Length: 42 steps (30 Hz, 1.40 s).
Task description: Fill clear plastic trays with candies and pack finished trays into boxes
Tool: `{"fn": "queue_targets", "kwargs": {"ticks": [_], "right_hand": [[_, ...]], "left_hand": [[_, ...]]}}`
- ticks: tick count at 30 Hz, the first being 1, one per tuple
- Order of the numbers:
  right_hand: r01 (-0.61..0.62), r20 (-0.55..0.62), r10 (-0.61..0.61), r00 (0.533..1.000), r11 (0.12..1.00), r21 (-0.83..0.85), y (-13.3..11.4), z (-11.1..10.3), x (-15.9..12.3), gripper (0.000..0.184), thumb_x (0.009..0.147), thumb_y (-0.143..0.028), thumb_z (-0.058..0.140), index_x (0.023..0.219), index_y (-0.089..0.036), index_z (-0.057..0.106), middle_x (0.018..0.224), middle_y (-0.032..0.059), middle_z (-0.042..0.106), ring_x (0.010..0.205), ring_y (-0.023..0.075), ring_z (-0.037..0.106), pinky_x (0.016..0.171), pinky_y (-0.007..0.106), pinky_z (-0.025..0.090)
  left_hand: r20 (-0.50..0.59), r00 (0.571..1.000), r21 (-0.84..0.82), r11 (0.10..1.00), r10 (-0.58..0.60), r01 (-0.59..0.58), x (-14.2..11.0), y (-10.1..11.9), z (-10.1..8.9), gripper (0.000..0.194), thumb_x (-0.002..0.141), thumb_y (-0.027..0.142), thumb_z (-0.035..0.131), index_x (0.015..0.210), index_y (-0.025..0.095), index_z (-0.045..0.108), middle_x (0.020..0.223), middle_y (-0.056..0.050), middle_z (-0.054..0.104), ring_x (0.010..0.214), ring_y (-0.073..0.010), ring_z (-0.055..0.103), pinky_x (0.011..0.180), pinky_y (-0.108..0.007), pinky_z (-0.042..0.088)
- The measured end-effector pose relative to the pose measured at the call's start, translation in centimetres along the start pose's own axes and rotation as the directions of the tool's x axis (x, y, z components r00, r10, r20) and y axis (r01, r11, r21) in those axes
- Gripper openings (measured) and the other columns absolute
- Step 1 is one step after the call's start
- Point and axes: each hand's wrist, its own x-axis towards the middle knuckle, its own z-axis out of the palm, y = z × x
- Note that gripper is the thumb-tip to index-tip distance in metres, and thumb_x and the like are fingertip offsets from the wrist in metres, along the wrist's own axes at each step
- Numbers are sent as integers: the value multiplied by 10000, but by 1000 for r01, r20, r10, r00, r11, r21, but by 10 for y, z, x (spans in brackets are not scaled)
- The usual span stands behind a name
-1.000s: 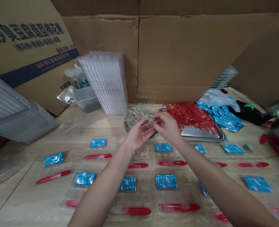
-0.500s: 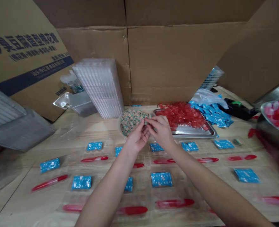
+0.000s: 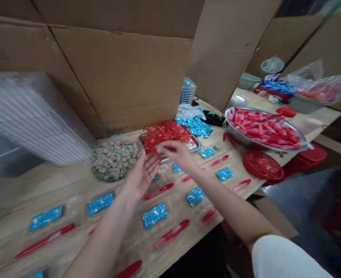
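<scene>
Fingers of left hand [image 3: 141, 172] now uncurled, grip slack; right hand [image 3: 178, 153] around small packet [image 3: 159, 147].

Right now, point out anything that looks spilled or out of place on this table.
Blue packets lie in a loose heap beside the metal tray, perhaps spilled, with a clear bag against them. A blurred red item lies outside the steel bowl, apart from the red pieces piled inside.

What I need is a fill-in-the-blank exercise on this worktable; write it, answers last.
In the picture, the tan-and-green packets lie to the ____ of the red packets.
The left hand is open, while the ____ hand pinches a small packet.
The flat packets laid out across the table are ____.
Missing words: left; right; blue.
</scene>
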Motion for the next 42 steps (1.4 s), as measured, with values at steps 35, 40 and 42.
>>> {"fn": "queue_targets", "kwargs": {"ticks": [35, 40, 42], "right_hand": [[18, 86, 132, 987, 451, -893, 90, -75, -35, 241, 825, -135, 458, 1003, -95, 616, 943, 167, 593, 898, 251, 501, 780, 335, 357], [229, 303, 43, 952, 557, -798, 102, -92, -27, 180, 833, -184, 501, 916, -167, 659, 943, 127, 573, 920, 229, 481, 797, 305, 355], [275, 375, 41, 926, 605, -747, 109, -101, -21, 167, 828, -210, 528, 902, -163, 671, 915, 114, 588, 900, 216, 501, 817, 305, 352]], "left_hand": [[662, 744, 749, -132, 90, -650, 31, -96, 29, 315, 788, 167, 509, 1095, 185, 576, 1091, -86, 622, 1018, -216, 568, 902, -324, 416], [664, 743, 745, -168, 83, -646, 35, -97, 28, 322, 782, 193, 538, 1102, 183, 570, 1107, -73, 621, 1034, -209, 561, 914, -317, 415], [662, 745, 746, -174, 83, -643, 35, -97, 27, 316, 785, 213, 546, 1099, 189, 571, 1110, -64, 620, 1029, -201, 564, 909, -309, 420]]}}
